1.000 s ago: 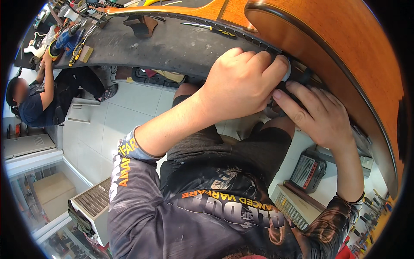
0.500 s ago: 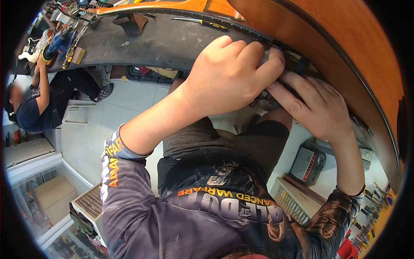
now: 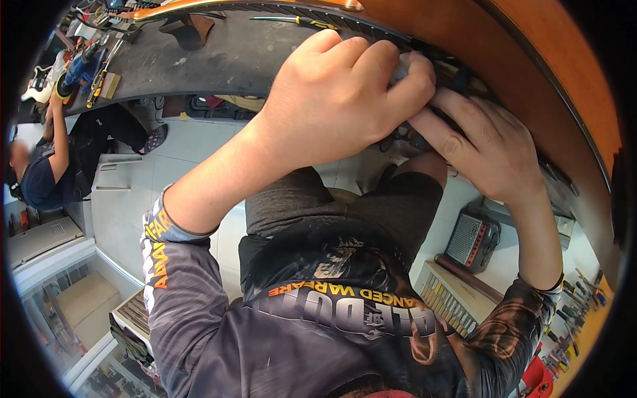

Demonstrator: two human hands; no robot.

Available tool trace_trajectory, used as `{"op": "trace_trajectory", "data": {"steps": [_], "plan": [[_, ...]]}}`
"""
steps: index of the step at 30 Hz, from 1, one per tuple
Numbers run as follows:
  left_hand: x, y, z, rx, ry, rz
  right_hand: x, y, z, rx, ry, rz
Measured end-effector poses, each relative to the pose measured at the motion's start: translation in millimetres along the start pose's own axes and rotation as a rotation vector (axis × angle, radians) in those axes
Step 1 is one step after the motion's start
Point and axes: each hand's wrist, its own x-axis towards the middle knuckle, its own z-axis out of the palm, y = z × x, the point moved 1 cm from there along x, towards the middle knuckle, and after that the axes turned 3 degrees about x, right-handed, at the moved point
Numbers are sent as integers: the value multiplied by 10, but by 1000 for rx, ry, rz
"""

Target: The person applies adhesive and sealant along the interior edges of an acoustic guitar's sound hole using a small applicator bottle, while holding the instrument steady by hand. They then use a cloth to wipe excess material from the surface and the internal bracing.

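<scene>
My left hand (image 3: 338, 93) is closed in a fist over the bench edge, beside the side of a brown-orange guitar (image 3: 424, 23). A bit of something pale (image 3: 401, 69) shows between its thumb and curled fingers, too covered to name. Close against it, my right hand (image 3: 491, 142) has thumb and index finger drawn together, their tips meeting near the left thumb. Whatever lies between those tips is hidden. The guitar's edge runs just beyond both hands, and its neck (image 3: 172, 8) reaches toward the far left.
On the dark bench top (image 3: 232, 63) stand a brown curved block (image 3: 188, 32) and a yellow-black tool (image 3: 312, 23). Far left, another person (image 3: 50, 166) works near a blue power tool (image 3: 76, 69). A speaker-like box (image 3: 471, 239) sits low right, near tools (image 3: 577, 315).
My left fist and forearm have shifted a little to the left and upward. The right hand stays nearly in place, still meeting it. The whole view has tilted slightly.
</scene>
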Motion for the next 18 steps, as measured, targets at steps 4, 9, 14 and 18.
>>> {"op": "trace_trajectory", "data": {"steps": [4,9,14,18], "plan": [[9,1,8,69,28,60,-9,4,-5,-8,1,-7],[45,-27,-27,97,4,106,-42,4,19,1,5,-4],[62,-37,-101,106,-32,102,-36,3,21,4,-4,22],[119,-50,-144,108,-49,134,-54,10,52,-7,-7,36]]}}
